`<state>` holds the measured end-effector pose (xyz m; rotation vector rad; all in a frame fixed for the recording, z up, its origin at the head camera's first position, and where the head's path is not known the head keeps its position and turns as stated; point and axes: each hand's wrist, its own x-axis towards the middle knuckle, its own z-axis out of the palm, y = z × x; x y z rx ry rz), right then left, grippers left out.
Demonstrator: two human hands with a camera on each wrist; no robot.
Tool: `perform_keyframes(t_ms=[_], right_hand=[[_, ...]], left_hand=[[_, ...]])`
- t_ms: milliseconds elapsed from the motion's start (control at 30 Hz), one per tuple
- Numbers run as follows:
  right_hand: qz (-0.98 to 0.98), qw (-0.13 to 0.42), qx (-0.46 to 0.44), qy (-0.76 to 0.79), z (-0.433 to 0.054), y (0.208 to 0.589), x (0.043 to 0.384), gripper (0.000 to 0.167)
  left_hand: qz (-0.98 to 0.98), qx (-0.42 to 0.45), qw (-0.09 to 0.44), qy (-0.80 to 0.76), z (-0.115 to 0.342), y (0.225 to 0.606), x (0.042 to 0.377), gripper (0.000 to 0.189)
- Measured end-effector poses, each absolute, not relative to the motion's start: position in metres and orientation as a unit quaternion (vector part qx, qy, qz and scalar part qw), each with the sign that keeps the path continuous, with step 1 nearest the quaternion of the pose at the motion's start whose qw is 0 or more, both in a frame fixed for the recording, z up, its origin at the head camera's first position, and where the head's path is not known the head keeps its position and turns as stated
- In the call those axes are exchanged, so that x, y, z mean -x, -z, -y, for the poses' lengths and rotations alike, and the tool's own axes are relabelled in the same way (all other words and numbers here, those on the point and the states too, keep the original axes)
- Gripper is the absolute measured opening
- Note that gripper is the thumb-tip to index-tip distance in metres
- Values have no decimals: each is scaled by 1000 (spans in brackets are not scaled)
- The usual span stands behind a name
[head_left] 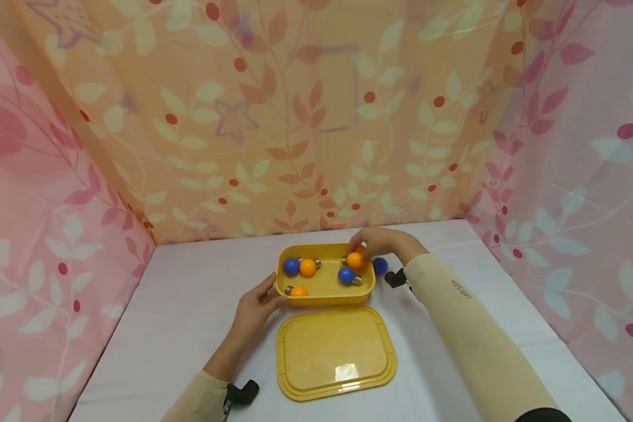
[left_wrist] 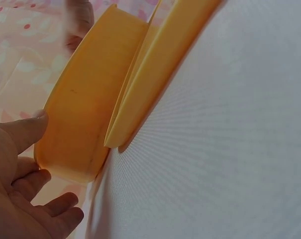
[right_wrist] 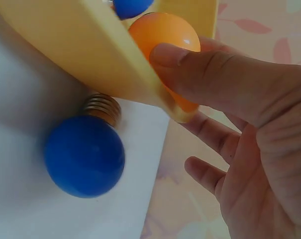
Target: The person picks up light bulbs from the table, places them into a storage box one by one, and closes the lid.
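Observation:
A yellow box [head_left: 327, 300] holds several orange and blue light bulbs with metal screw caps. At its right end my right hand [head_left: 378, 240] pinches an orange light bulb [right_wrist: 186, 103], largely hidden by the thumb and the rim. Another orange bulb [right_wrist: 165, 30] lies against the thumb inside the box, near a blue bulb [head_left: 346, 275]. My left hand [head_left: 254, 308] touches the box's left end, thumb against the wall, the other fingers loosely bent. Farther left in the box are a blue bulb [head_left: 291, 267] and two orange bulbs [head_left: 308, 268].
A yellow lid [head_left: 336, 353] lies flat on the white cloth in front of the box. Outside, close to the box's right wall, rests a blue bulb [right_wrist: 85, 157]. Patterned cloth walls [head_left: 295, 117] enclose the table at the back and both sides.

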<state>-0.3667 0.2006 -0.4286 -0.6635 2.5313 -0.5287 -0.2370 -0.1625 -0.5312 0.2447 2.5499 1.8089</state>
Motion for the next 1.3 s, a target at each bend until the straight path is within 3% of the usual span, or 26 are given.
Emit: perform_keyframes(t_ms=[233,567,900,1300], right_hand=[[-919,237,242,200,-199,433,368,37],[-924,188,267,198,-210,420,362,35],[-930,65,232,276,-235,434,329,35],[-904,-31,172,390,-258,466,297,43]], left_hand=[[-812,-79,1,-579,162,533,238,68],[-814,-73,7,-577,162,530,241,68],[-807,-77,9,-586,159,532,241,69],[-813,-69,13,-578,161,528,236,67]])
